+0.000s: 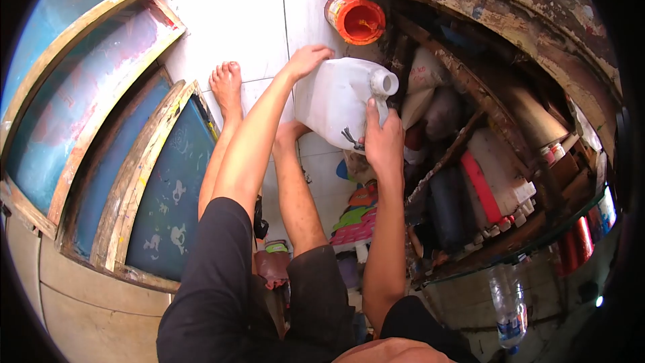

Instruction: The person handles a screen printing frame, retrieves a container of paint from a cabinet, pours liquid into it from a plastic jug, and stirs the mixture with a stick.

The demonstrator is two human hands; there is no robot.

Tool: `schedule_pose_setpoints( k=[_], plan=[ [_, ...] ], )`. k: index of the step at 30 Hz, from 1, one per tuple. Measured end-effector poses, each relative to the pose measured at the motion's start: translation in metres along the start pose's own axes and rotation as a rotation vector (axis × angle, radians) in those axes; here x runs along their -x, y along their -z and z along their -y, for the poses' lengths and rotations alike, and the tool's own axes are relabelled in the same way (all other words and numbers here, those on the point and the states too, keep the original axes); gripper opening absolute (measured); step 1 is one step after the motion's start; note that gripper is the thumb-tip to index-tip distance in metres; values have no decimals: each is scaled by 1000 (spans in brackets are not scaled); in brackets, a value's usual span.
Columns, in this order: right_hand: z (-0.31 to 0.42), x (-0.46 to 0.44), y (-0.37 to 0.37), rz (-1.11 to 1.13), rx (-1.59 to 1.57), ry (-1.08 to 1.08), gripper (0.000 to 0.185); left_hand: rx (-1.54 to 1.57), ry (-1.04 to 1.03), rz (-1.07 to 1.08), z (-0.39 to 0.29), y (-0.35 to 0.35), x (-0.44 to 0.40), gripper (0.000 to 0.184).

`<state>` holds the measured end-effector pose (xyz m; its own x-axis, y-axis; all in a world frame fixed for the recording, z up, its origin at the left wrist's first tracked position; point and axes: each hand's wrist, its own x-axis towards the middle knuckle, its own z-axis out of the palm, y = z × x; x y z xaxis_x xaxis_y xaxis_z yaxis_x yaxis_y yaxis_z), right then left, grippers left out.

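Observation:
A translucent white plastic jug point(336, 97) is tilted in front of me, its uncapped round mouth facing up and to the right. My right hand point(384, 138) is wrapped around the jug's handle, thumb on top near the neck. At the jug's far left edge, my left hand point(310, 60) holds its side, with part of the fingers hidden. Dark string is tied near the lower part of the handle. Just beyond the jug, an orange paint-stained container point(358, 20) stands on the tiled floor with its open top showing red inside.
Wooden-framed screens point(168, 195) lean in a row on the left. A paint-crusted wooden shelf point(470, 107) crowded with items fills the right side. My bare foot point(227, 87) rests on white tiles point(235, 13). Clear plastic bottles point(508, 309) are at lower right.

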<state>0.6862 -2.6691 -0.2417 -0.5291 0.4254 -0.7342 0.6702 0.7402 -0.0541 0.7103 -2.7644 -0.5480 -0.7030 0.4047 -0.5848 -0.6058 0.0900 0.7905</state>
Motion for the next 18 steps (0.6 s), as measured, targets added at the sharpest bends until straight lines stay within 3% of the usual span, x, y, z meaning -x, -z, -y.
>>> schedule_pose_setpoints(
  k=[1,3,4,6,7,9,10,18],
  plan=[
    [2,7,2,-5,-98,-41,53,113,98,-97,-15,3,-4,51],
    [-22,8,-9,-56,-139,-19,50,-64,85,-450,-50,3,1,72],
    [-26,11,-12,-74,-226,-25,51,-63,85,-450,-58,3,-2,72],
    [-30,13,-17,-92,-313,-31,52,-352,-311,-655,-64,6,-17,89],
    [-30,13,-21,-113,-414,-31,53,-351,-311,-655,-69,10,-27,89],
    [-36,10,-24,-137,-515,-33,53,-440,-616,-496,-86,21,-43,93],
    [-43,5,-26,-146,-555,-19,53,-540,-658,-484,-94,27,-46,97],
    [-59,15,-49,-164,-631,-36,50,-751,-670,-371,-97,38,-54,96]
  ],
)
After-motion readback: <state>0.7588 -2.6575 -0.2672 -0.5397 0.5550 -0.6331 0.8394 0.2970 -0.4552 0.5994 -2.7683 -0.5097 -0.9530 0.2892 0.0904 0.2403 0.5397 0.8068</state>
